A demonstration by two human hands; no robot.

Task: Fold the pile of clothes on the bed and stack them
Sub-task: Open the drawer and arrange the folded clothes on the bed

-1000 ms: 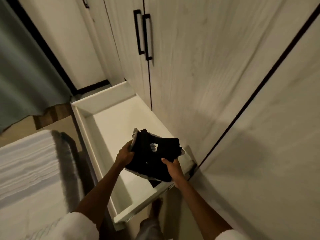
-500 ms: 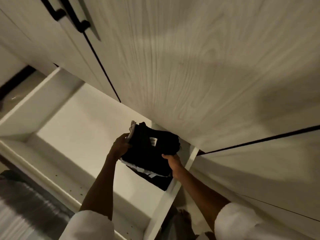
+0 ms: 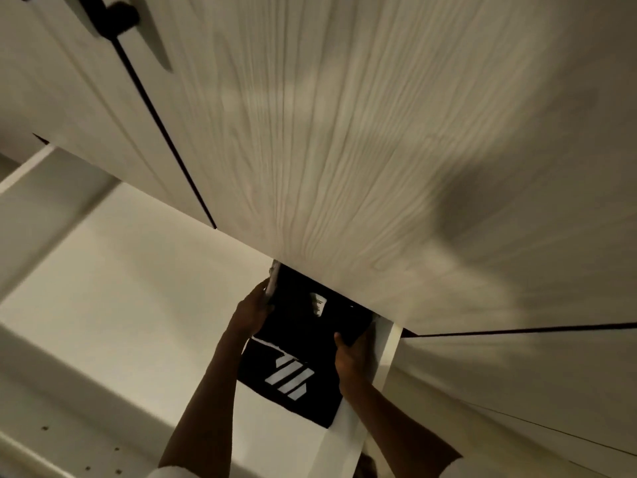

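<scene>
Both hands hold a folded black stack [image 3: 306, 326] low inside the open white drawer [image 3: 144, 291], right against its far corner under the wardrobe door [image 3: 344, 132]. The left hand [image 3: 250, 313] grips the stack's left edge, fingers curled beneath it. The right hand [image 3: 351, 357] clasps the right edge, thumb on top, other fingers hidden below. A white striped print [image 3: 287, 376] shows between the wrists, nearer than the fingertips.
</scene>
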